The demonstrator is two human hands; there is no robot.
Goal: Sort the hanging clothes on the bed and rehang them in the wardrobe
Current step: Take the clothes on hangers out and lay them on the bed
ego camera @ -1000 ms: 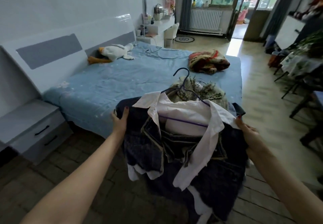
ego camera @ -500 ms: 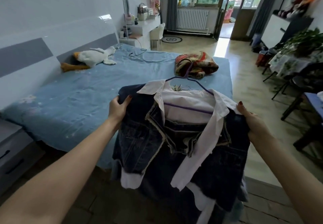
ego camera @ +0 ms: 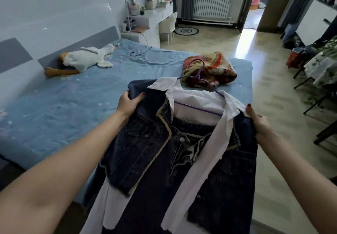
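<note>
Both hands are curled round the denim jacket [ego camera: 145, 142], left hand [ego camera: 127, 104] and right hand [ego camera: 259, 124] on either shoulder, white shirt [ego camera: 197, 104] inside on a purple hanger [ego camera: 198, 75], above the bed [ego camera: 73, 96] foot edge

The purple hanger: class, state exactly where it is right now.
In the head view, the purple hanger sits centre frame inside the white shirt and denim jacket, held up between both hands, its hook before the folded blanket on the bed.

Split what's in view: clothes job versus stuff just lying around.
Job: denim jacket, white shirt, purple hanger, left hand and right hand gripping the jacket, bed.

Lying about: goose toy, blanket, cable, chair.
</note>
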